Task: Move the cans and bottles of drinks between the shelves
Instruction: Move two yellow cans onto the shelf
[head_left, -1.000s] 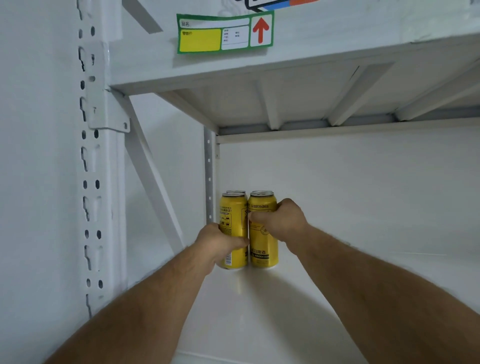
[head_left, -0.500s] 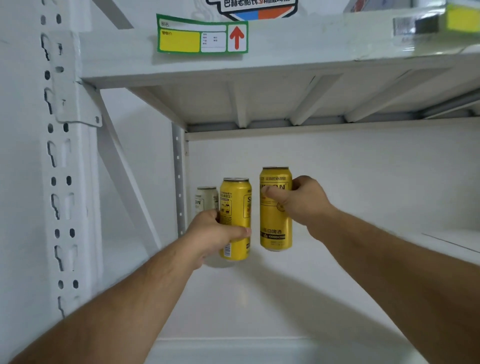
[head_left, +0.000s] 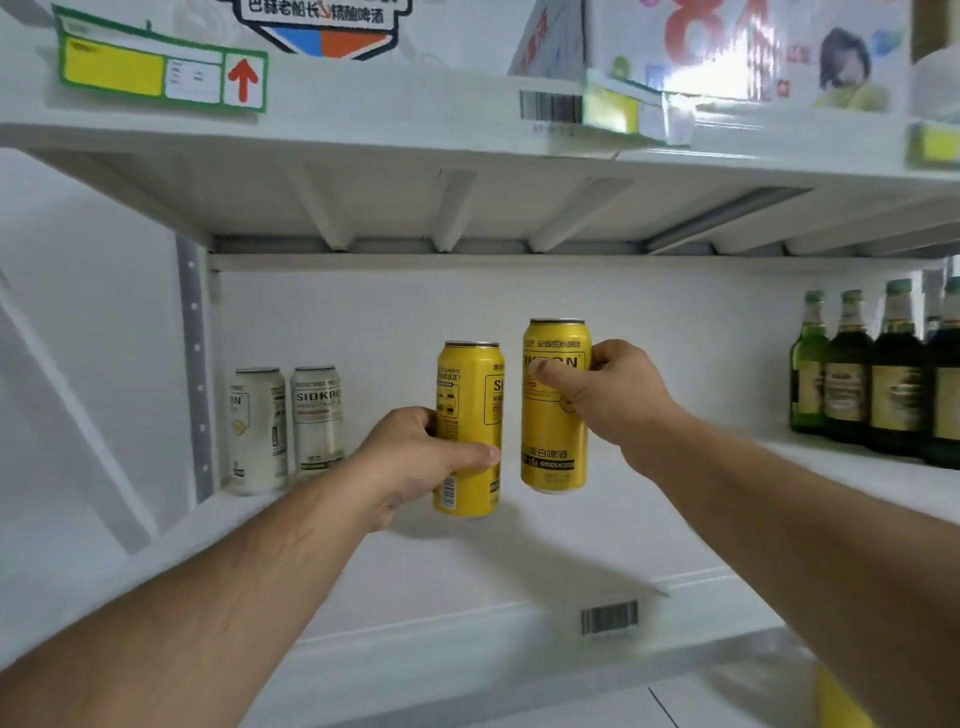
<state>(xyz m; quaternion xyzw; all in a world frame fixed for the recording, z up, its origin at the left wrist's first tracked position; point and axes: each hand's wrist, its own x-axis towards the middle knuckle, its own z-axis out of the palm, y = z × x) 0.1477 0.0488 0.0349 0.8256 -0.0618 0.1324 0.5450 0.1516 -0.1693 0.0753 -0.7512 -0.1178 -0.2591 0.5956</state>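
My left hand (head_left: 415, 462) grips a tall yellow can (head_left: 470, 395) around its lower half. My right hand (head_left: 608, 395) grips a second yellow can (head_left: 553, 441) near its top. Both cans are upright and lifted off the white shelf (head_left: 519, 571), side by side with a small gap between them. Two white cans (head_left: 285, 426) stand at the shelf's back left corner. Several green glass bottles (head_left: 878, 374) stand in a row at the far right of the same shelf.
The upper shelf (head_left: 415, 135) runs overhead, with a green and yellow label bearing a red arrow (head_left: 161, 70) and printed cartons (head_left: 727, 47) on top. A perforated upright post (head_left: 195, 364) stands at the back left. A barcode sticker (head_left: 609, 617) sits on the shelf's front edge.
Both hands have lifted the yellow cans off the shelf and drawn them toward me and to the right. The white cans behind them and the bottles at the right have come into sight.
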